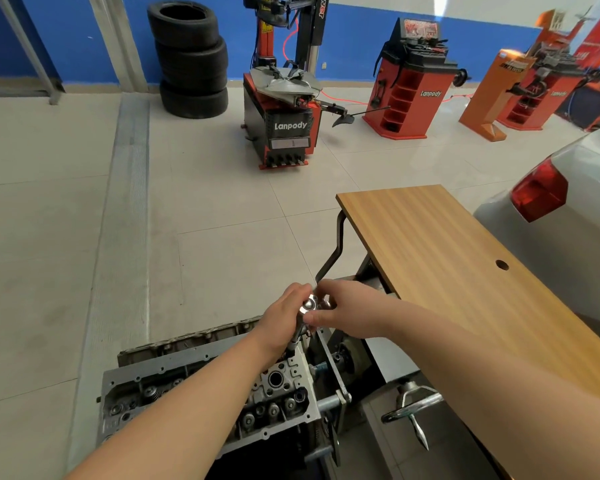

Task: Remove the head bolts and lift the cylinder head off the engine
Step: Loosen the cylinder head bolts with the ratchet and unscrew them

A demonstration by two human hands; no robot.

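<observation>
The grey cylinder head (pixel 153 386) lies on the engine, which is mounted on a stand at the bottom centre. My left hand (pixel 281 320) grips a chrome ratchet wrench (pixel 308 304) above the head's right end. A socket extension (pixel 293 342) drops from the ratchet towards the head; its lower end is hidden behind my left hand. My right hand (pixel 347 311) pinches the ratchet's head from the right side. My left forearm covers the middle of the cylinder head. Head bolts are not clearly visible.
A wooden tabletop (pixel 465 271) stands close on the right, above the stand's crank handle (pixel 411 407). A white car (pixel 568 220) is at far right. A tyre changer (pixel 284 109), stacked tyres (pixel 191 60) and red wheel balancers (pixel 409 81) stand across the tiled floor.
</observation>
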